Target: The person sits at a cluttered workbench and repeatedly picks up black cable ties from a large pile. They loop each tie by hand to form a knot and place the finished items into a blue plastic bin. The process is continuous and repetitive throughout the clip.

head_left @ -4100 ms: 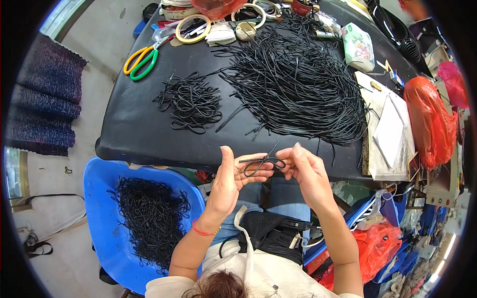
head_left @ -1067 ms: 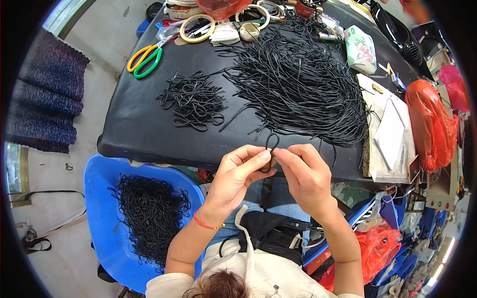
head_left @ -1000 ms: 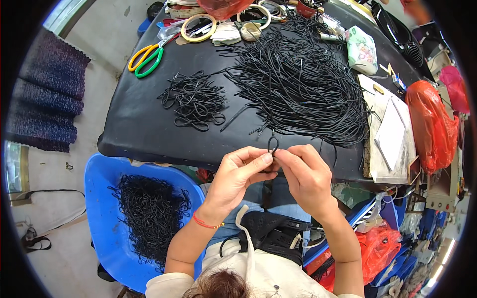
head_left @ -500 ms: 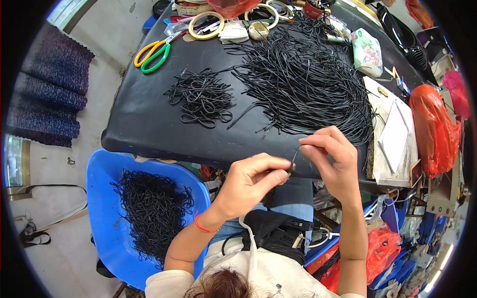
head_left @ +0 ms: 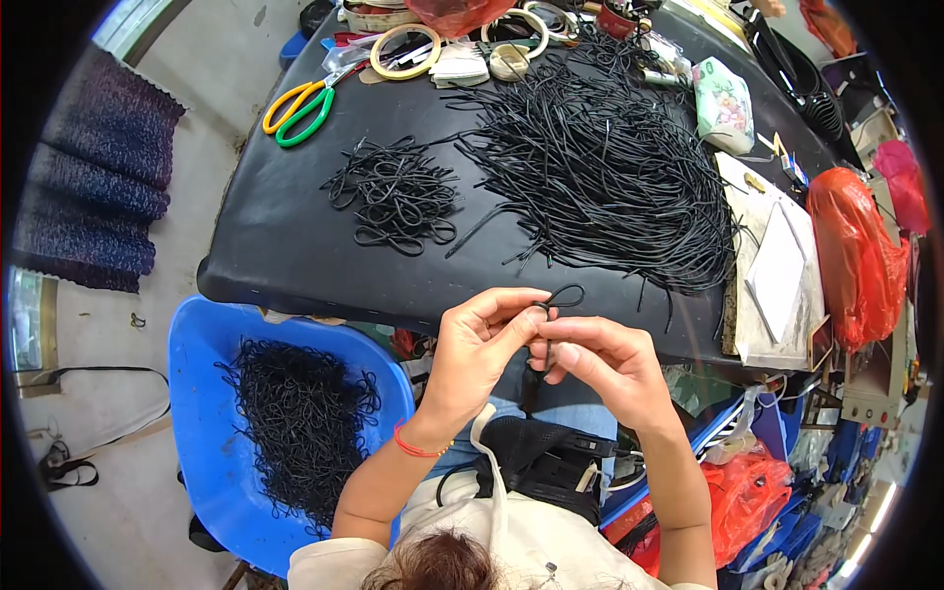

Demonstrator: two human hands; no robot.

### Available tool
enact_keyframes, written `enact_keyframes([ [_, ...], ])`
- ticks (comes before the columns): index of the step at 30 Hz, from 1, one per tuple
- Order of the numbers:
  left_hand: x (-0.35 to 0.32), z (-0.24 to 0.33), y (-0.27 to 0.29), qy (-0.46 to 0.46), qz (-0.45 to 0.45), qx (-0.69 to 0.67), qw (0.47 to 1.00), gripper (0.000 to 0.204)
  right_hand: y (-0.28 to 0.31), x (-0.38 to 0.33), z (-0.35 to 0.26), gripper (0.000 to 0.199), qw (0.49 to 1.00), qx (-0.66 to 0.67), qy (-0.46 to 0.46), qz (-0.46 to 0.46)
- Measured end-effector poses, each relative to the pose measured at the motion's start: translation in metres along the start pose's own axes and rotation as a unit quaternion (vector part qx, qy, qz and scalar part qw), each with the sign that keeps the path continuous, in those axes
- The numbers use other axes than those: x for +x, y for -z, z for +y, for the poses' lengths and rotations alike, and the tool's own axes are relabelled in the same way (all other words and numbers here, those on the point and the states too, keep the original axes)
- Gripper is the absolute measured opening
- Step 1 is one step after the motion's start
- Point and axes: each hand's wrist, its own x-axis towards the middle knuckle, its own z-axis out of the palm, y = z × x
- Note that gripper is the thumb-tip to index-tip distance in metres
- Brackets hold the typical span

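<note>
Beyond the held cord [head_left: 566,287], a broad cord heap [head_left: 615,187]; leftward, scissors [head_left: 327,102].

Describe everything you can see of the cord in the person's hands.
The black cord is thin, smooth and rubbery-looking. One rounded loop stands out rightward above the fingers; a short length shows below. The left hand pinches it between thumb and fingers; the right hand meets it lower down. It is held at the near edge of the black table. Fingers hide the rest.

A thin black cord [head_left: 566,286] is held up, bent into a loop.
</note>
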Motion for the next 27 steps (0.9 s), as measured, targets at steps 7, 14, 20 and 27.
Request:
enact_keyframes([
  [7, -0.003, -0.01, -0.014, -0.038, 0.088, -0.041, 0.995, 0.014, -0.01, 0.007, 0.013, 0.011, 0.973, -0.132, 0.081, 0.172],
  [14, -0.006, -0.019, -0.011, -0.154, 0.082, 0.127, 0.977, 0.014, -0.008, 0.013, 0.016, 0.017, 0.971, -0.127, 0.07, 0.191],
  [20, -0.01, 0.009, -0.009, -0.099, -0.001, 0.343, 0.934, 0.028, 0.008, 0.016, 0.011, 0.015, 0.984, -0.15, 0.046, 0.089],
  [27, -0.009, -0.001, -0.007, -0.027, -0.048, 0.26, 0.964, 0.027, 0.002, 0.019, 0.014, 0.013, 0.991, 0.066, -0.026, 0.112],
])
